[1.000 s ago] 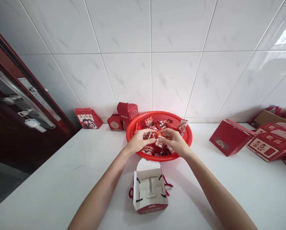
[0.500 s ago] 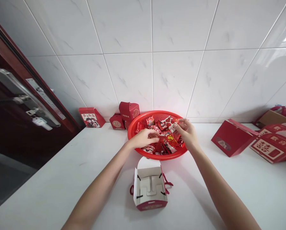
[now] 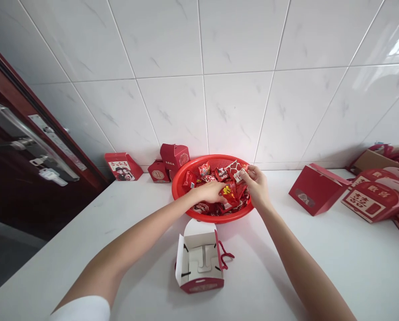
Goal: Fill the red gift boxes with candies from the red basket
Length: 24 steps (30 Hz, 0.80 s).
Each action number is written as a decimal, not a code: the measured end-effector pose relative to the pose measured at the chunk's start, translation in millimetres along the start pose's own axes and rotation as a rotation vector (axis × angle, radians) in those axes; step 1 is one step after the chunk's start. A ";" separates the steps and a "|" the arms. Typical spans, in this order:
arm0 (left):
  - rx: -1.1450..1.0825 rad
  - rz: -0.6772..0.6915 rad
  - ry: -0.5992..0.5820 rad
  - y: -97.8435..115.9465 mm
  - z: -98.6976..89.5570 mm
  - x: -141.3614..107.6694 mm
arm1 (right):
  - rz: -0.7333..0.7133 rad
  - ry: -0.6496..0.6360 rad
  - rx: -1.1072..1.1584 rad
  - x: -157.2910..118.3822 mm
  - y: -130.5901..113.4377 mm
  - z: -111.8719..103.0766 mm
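Observation:
My left hand [image 3: 212, 192] reaches into a red plastic basket [image 3: 177, 189] and its fingers are closed on a red candy packet [image 3: 229, 191] with gold print. At the basket's right side, my right hand [image 3: 257, 183] pinches a white candy packet [image 3: 234, 169] with red patches between thumb and fingers. Several other red-wrapped candies [image 3: 204, 169] lie in the basket around both hands. In front of the basket stands a small gift box [image 3: 202, 285], its lid flap up, showing a white inside with nothing in it. A dark red cord [image 3: 225, 255] hangs at its right side.
Along the tiled wall at the left stand a red box with a printed couple [image 3: 124, 167] and small dark red boxes [image 3: 174, 156]. To the right are a larger red box [image 3: 315, 189] and several flat red boxes [image 3: 369, 200] by a cardboard carton [image 3: 369, 161]. A door handle [image 3: 26, 142] is far left.
My left hand has moved right and deeper into the basket, closing on the red packet. My right hand stays on the patterned packet. The whole view has shifted slightly.

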<state>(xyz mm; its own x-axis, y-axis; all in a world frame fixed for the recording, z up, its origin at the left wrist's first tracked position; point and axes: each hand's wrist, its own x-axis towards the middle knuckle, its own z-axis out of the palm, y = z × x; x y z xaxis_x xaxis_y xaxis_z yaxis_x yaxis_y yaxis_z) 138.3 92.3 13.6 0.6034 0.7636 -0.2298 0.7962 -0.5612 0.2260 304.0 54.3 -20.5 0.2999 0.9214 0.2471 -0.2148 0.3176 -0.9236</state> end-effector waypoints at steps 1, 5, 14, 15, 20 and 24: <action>-0.008 -0.014 0.018 -8.2 -4.8 0.3 | -0.004 0.007 0.003 0.1 0.4 -0.1; -0.026 -0.108 0.148 -46.8 -25.9 2.3 | -0.025 0.009 0.015 0.7 1.6 0.3; -0.039 -0.024 0.311 -47.6 -29.3 -1.4 | -0.020 0.012 -0.003 1.3 3.8 0.4; -0.054 0.048 0.252 -39.0 -26.7 -1.0 | -0.023 0.011 -0.008 1.3 3.7 0.2; -0.065 0.269 -0.091 -0.9 -8.0 5.0 | -0.038 0.012 -0.024 0.8 2.3 -0.7; 0.059 0.155 -0.129 7.6 1.4 8.8 | -0.037 0.008 -0.016 1.6 3.6 -1.2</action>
<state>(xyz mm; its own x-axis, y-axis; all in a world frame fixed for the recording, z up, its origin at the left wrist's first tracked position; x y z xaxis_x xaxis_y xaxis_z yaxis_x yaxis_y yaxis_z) 149.8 94.3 12.0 0.7168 0.6211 -0.3169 0.6920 -0.6896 0.2136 304.8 56.7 -23.8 0.3144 0.9075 0.2786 -0.1889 0.3474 -0.9185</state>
